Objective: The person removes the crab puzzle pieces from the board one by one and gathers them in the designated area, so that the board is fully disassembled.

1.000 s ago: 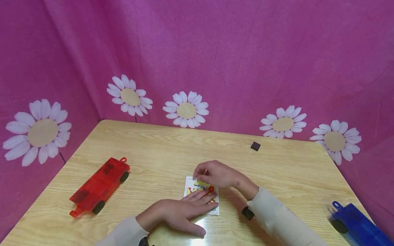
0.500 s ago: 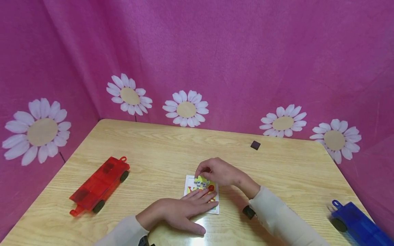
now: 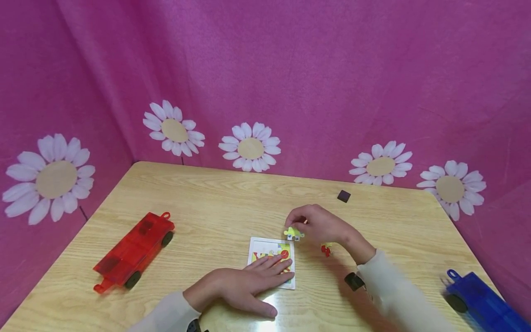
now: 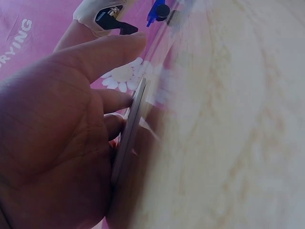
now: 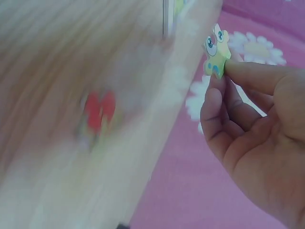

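Thumb and fingers of my right hand pinch a yellow-green puzzle piece with two printed eyes, lifted just beyond the upper right corner of the puzzle board. My left hand lies flat with straight fingers across the lower part of the white-framed board, covering much of its picture. Red and yellow puzzle parts show above those fingers. Another puzzle piece, red and yellow, lies on the table under my right wrist. In the left wrist view, the fingers of the left hand press against the board's edge.
A red see-through toy car base stands at the left of the wooden table. At the right edge is a blue one. A small dark square lies toward the back. Pink cloth with white flowers hangs behind.
My right hand has lifted the eyed puzzle piece out of the board's upper part and carried it right. The red and yellow piece has come into sight. The left hand has stayed put.
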### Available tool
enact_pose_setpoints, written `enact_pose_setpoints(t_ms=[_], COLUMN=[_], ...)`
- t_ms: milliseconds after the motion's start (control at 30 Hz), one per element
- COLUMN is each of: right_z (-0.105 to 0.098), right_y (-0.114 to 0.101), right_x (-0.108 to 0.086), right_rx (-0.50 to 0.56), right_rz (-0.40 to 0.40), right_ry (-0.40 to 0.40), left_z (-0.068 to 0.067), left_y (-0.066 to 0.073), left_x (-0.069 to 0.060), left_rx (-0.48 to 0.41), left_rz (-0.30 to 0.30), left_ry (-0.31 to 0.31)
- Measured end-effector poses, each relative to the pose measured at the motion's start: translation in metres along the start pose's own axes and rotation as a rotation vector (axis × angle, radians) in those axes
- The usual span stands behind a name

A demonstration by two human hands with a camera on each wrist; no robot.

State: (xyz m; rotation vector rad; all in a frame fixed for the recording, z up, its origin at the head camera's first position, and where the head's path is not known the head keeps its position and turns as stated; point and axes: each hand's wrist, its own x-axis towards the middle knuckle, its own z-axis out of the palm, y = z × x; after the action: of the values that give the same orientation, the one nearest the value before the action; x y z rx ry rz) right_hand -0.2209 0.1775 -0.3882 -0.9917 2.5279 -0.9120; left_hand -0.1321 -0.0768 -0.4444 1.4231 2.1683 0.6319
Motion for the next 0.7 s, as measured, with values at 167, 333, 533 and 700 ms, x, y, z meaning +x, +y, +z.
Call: enact_pose_setpoints(t_ms=[167, 333, 533, 700], right_z=[-0.017, -0.031, -0.044, -0.053], right_y=[0.012, 0.027, 0.045, 0.056], right_x=[-0.018, -0.04, -0.068, -0.084], right_rx=[-0.023, -0.005, -0.007, -0.035], right_rz=[0.056, 0.107, 0.153, 0.178], right_ry=[0.011, -0.011, -0.02, -0.03], left_z=[0.0, -0.001, 0.0, 0.0], left_y=[0.001, 0.001, 0.0, 0.0], left_x=[0.001, 0.001, 0.0, 0.0], left_rx=[0.005, 0.005, -0.01, 0.007], left_rz=[0.003, 0.004, 0.003, 0.008], left_ry=[0.011, 0.019, 0.011, 0.016])
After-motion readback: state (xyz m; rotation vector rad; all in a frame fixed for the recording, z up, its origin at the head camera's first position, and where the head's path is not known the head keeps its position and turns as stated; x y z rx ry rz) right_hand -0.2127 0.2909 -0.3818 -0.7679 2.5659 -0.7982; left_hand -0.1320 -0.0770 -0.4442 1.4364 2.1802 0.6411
